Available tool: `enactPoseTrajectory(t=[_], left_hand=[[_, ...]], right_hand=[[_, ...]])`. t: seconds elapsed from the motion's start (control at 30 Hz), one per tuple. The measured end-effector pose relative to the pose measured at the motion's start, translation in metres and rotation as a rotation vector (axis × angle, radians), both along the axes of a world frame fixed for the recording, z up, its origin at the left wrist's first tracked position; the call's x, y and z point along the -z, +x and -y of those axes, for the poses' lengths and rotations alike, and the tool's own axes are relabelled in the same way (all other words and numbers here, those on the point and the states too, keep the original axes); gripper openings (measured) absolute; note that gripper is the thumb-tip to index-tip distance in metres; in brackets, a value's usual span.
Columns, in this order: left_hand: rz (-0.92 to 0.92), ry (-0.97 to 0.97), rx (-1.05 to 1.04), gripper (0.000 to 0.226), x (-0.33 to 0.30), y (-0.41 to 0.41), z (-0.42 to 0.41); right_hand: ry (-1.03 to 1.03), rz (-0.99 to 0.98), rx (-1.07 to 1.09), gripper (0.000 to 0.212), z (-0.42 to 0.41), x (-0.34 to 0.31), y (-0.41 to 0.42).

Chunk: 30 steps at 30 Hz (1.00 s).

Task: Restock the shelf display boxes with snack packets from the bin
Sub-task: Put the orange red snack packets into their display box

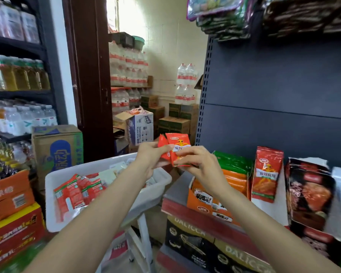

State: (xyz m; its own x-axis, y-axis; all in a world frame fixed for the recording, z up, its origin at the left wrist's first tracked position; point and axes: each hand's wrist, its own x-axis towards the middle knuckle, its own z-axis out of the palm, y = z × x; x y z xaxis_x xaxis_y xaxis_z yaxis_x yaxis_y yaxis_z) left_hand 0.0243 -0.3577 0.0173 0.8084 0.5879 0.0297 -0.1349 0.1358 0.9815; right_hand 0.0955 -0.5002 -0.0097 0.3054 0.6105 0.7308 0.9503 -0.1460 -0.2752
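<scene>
both hands, left (149, 154) and right (193, 161), are pinching light, slippery packets (177, 143) by the lower edges, which are probably bending easily above the grip.

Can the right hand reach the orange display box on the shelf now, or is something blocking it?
Probably yes. The right hand hovers just above the orange display box, whose open top faces it with nothing between. But it and the left hand both hold red snack packets.
</scene>
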Motion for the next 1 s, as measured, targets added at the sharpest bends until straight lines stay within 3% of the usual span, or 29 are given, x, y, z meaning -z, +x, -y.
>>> enactPoseTrajectory(t=[0.1,0.27,0.33,0.4,0.47,0.6,0.73,0.83,1.0], left_hand=[[-0.019,0.094,-0.062,0.033,-0.005,0.005,0.009],[-0.012,0.264,-0.181,0.028,-0.016,0.011,0.017],[-0.012,0.309,-0.187,0.023,-0.021,0.01,0.021],[-0.03,0.355,-0.144,0.02,-0.026,0.007,0.029],[-0.035,0.402,-0.038,0.016,-0.029,0.005,0.041],[-0.041,0.537,0.121,0.012,-0.035,0.002,0.065],[0.01,0.539,0.109,0.026,-0.037,0.015,0.085],[0.05,0.648,-0.028,0.025,-0.041,0.028,0.096],[0.079,0.774,-0.09,0.025,-0.054,0.045,0.12]], right_hand=[[-0.04,-0.034,0.042,0.019,0.015,-0.004,0.005],[-0.086,-0.328,-0.083,0.027,0.031,-0.013,0.0],[-0.037,-0.504,-0.139,0.018,0.032,-0.022,-0.005],[0.104,-0.567,-0.026,0.006,0.032,-0.032,-0.004],[0.21,-0.61,0.118,0.014,0.036,-0.04,0.002],[0.242,-0.841,0.17,0.062,0.064,-0.054,0.011],[0.336,-0.826,0.228,0.051,0.102,-0.063,0.025],[0.437,-0.731,0.303,0.034,0.133,-0.068,0.037],[0.585,-0.581,0.444,0.028,0.174,-0.073,0.052]])
